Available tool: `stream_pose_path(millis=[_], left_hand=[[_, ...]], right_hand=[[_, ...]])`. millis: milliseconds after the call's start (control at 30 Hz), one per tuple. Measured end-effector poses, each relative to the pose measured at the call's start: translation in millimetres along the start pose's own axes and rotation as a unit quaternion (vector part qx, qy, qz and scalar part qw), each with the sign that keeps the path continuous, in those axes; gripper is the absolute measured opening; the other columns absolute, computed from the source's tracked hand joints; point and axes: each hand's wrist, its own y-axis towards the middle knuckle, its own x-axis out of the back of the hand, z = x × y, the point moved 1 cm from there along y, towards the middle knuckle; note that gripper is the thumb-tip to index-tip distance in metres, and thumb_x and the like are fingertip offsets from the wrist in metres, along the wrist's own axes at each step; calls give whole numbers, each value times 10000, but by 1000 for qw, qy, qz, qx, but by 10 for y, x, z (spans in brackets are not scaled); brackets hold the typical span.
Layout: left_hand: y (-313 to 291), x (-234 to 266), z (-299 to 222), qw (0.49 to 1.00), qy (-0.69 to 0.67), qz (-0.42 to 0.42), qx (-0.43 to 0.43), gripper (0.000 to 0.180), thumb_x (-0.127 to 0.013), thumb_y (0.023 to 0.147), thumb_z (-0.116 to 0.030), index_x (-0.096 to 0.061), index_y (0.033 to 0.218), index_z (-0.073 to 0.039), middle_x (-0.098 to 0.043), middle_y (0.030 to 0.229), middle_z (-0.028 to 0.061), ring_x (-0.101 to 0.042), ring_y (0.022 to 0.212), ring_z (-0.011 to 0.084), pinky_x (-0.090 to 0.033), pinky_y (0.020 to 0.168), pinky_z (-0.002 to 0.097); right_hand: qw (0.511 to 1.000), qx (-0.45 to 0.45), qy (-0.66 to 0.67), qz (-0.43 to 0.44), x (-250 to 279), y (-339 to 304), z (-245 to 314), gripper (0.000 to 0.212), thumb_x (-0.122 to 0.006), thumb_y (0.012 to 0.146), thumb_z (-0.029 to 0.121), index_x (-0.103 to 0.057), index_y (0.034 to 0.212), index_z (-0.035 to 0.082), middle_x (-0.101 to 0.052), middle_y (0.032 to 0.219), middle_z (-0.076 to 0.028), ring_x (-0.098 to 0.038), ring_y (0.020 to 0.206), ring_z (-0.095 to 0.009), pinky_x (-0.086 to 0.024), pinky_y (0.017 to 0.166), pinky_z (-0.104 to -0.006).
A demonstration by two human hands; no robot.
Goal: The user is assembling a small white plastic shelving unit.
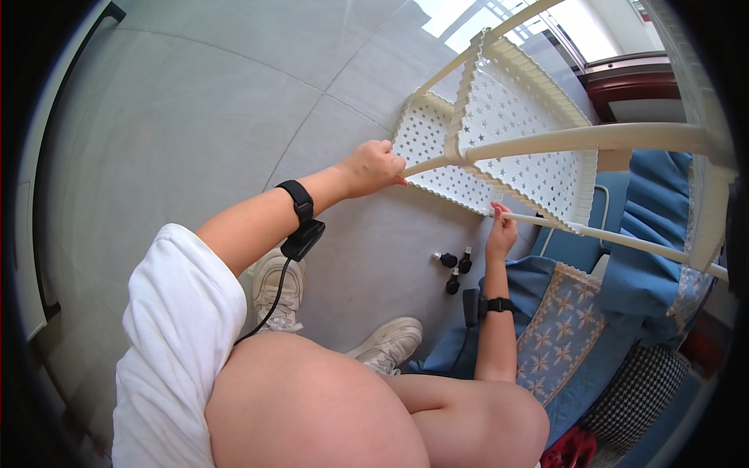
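Left hand's fingertips hidden behind the rack pole

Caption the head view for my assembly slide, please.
Left hand and right hand grip the poles of a cream star-perforated shelf rack above three black casters on the grey floor.

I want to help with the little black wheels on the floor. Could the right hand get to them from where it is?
Probably yes. The right hand grips a rack pole just above the black wheels, with only bare floor between, but it must let go first.

Grey tiled floor; bright window top right; blue cloth and checked cushion at right.
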Motion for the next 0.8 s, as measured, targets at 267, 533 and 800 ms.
stream_pose_path(millis=[267,533,800], left_hand=[[-11,68,39,998,1,-25,-59,292,-732,770,-343,-567,764,-102,-600,777,18,-577,827,228,-501,698,339],[-38,42,-36,1000,16,-10,20,382,-800,650,-288,-555,892,-122,-593,939,2,-545,1008,241,-439,856,374],[-141,-37,-67,988,121,-96,-13,323,-766,667,-262,-559,889,-150,-593,998,-29,-529,1101,179,-333,968,358]], right_hand=[[995,-48,-79,-26,25,-4,-230,278,-640,933,270,-680,1031,13,-684,884,-57,-594,762,-108,-473,672,-268],[996,-7,-41,-80,19,-8,-423,243,-678,893,215,-642,872,-24,-651,789,-82,-576,707,-147,-467,654,-305],[989,-51,-136,-23,48,9,-417,234,-644,935,212,-642,994,-15,-661,864,-40,-560,766,-79,-451,699,-228]])
